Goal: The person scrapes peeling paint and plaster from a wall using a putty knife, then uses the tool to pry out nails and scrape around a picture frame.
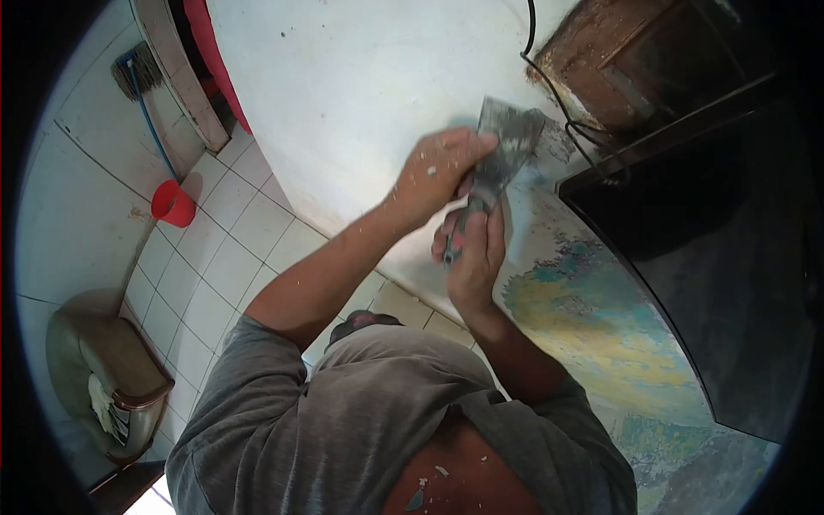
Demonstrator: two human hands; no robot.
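Observation:
My right hand [476,262] is wrapped round the handle of a putty knife [513,137], whose wide metal blade is smeared with whitish residue. Higher up, my left hand [442,167] grips the tool near the blade, its thumb lying on the metal. The blade's end is at the white wall [360,77], beside a rough grey patch where the paint is off. Below my right hand, a peeled stretch of wall [592,335] shows yellow, green and blue layers. Pale flakes stick to my left hand and forearm.
A large black panel [695,249] stands close on the right, with a black cable [558,94] hanging beside brown wood [618,60]. On the tiled floor [223,215] at left are a red bucket [173,206], a blue-handled brush [153,129] and an armchair [112,360].

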